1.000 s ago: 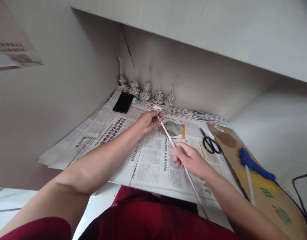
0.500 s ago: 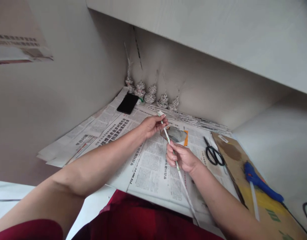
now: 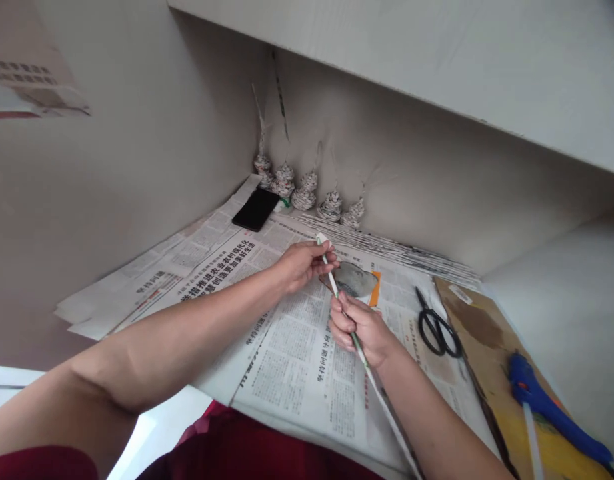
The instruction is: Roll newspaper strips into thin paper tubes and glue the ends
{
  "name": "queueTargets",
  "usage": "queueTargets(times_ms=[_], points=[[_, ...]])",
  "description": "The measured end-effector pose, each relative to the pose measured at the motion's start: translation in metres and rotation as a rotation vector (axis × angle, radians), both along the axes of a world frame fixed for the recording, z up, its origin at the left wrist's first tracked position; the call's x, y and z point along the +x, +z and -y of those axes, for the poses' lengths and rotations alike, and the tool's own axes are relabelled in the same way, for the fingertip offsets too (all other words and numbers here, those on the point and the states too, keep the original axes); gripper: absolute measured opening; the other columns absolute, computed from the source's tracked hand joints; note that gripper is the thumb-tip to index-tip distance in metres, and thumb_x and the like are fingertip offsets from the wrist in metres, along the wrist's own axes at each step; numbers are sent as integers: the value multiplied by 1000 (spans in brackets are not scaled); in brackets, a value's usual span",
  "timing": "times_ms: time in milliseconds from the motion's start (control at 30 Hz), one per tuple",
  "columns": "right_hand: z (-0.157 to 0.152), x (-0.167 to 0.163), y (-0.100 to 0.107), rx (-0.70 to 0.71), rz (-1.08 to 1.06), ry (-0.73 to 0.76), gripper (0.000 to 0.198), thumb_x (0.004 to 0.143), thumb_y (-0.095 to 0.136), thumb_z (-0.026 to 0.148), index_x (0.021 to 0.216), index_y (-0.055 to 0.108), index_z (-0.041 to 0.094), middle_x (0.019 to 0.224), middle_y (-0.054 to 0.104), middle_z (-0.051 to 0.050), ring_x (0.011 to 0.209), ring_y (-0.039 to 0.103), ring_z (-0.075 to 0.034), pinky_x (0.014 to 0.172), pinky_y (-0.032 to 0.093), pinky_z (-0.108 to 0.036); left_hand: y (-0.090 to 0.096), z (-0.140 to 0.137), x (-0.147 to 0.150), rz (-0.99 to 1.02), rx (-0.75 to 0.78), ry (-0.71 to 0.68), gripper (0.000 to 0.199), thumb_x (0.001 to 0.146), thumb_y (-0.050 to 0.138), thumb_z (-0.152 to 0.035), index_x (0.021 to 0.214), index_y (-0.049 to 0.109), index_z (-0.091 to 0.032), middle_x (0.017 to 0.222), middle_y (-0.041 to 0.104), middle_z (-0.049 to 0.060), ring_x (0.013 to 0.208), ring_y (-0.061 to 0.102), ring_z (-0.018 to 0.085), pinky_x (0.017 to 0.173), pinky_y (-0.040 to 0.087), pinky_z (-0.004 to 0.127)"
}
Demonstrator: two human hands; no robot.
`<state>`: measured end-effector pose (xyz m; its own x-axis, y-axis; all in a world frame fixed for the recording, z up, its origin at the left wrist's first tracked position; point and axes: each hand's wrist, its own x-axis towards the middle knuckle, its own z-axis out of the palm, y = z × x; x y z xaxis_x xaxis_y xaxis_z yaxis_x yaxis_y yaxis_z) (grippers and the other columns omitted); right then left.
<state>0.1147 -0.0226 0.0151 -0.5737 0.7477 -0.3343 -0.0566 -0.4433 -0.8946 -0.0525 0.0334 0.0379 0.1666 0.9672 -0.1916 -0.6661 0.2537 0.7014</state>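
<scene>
A thin rolled paper tube, white with green marks, runs slantwise between my hands over the newspaper. My left hand pinches it near its flattened far end. Lower down, my right hand has its fingers wrapped round the same tube. The tube's long tail passes beside my right forearm toward the bottom edge. Just beyond my hands lies a grey oval piece with an orange edge, partly hidden by the left fingers and the tube.
Newspaper covers the table. Several coiled paper pieces stand along the back wall, near a black phone and a bundle of paper sticks. Black scissors, cardboard and a blue glue gun lie right. A board overhangs.
The view has shifted slightly, so the scissors and glue gun appear farther right and lower. Both hands keep their grip on the paper tube, with the right hand's fingers slightly shifted.
</scene>
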Motion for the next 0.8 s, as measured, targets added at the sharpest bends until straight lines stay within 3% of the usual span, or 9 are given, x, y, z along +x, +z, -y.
queueTargets(times_ms=[100, 167, 233, 300, 400, 467, 533, 700, 800], points=[[3, 0, 3, -133, -171, 111, 35, 85, 52, 53, 71, 37, 24, 44, 20, 10, 35, 23, -9, 32, 23, -19, 0, -1, -1, 54, -11, -46, 12, 86, 55, -11, 76, 61, -8, 67, 63, 7, 61, 67, 13, 52, 55, 14], [5, -2, 4, -107, -137, 86, 36, 85, 49, 56, 74, 39, 24, 44, 24, 10, 35, 29, -10, 32, 26, -20, 0, -1, -1, 66, -19, -58, 12, 86, 56, -12, 76, 61, -9, 66, 62, 6, 60, 67, 13, 51, 55, 14], [6, -4, 4, 31, 14, -13, 38, 84, 45, 62, 82, 45, 24, 48, 34, 9, 38, 40, -11, 35, 31, -21, -1, -1, 0, 47, -17, -52, 12, 86, 56, -12, 75, 61, -9, 67, 63, 6, 61, 67, 13, 53, 56, 15], [6, -4, 2, 282, 267, -126, 40, 84, 45, 63, 88, 49, 24, 54, 44, 6, 44, 48, -13, 39, 36, -23, -3, 1, 2, 7, -19, -52, 12, 86, 56, -12, 76, 61, -9, 68, 64, 8, 62, 68, 14, 55, 57, 17], [7, -1, -1, 670, 625, -209, 32, 86, 49, 55, 82, 52, 23, 58, 50, 3, 48, 49, -13, 49, 39, -25, -5, 5, 6, -40, -14, -80, 13, 87, 55, -13, 77, 62, -7, 70, 65, 10, 64, 69, 15, 59, 58, 20], [7, -1, -4, 719, 671, -215, 32, 88, 45, 53, 81, 52, 23, 56, 48, 3, 47, 47, -12, 50, 38, -26, -5, 6, 7, -36, -4, -92, 13, 86, 56, -13, 77, 62, -7, 71, 65, 10, 65, 69, 15, 60, 59, 20], [8, -3, -5, 560, 536, -203, 33, 90, 41, 54, 82, 50, 23, 53, 43, 5, 43, 45, -12, 44, 36, -24, -5, 6, 7, -7, -8, -97, 12, 86, 57, -13, 77, 62, -7, 72, 66, 11, 68, 69, 16, 60, 59, 19], [9, -8, 2, 12, -70, -92, 28, 87, 50, 50, 80, 43, 23, 52, 27, 9, 40, 33, -9, 36, 27, -20, -4, 4, 4, 53, -26, -113, 12, 86, 57, -12, 76, 63, -7, 73, 66, 11, 69, 70, 15, 60, 58, 17], [7, -6, 6, -149, -247, 0, 27, 86, 54, 43, 75, 39, 23, 50, 19, 9, 40, 24, -9, 35, 24, -19, -4, 4, 3, 74, -44, -135, 13, 86, 56, -12, 77, 63, -7, 74, 67, 11, 68, 70, 15, 60, 58, 16]])
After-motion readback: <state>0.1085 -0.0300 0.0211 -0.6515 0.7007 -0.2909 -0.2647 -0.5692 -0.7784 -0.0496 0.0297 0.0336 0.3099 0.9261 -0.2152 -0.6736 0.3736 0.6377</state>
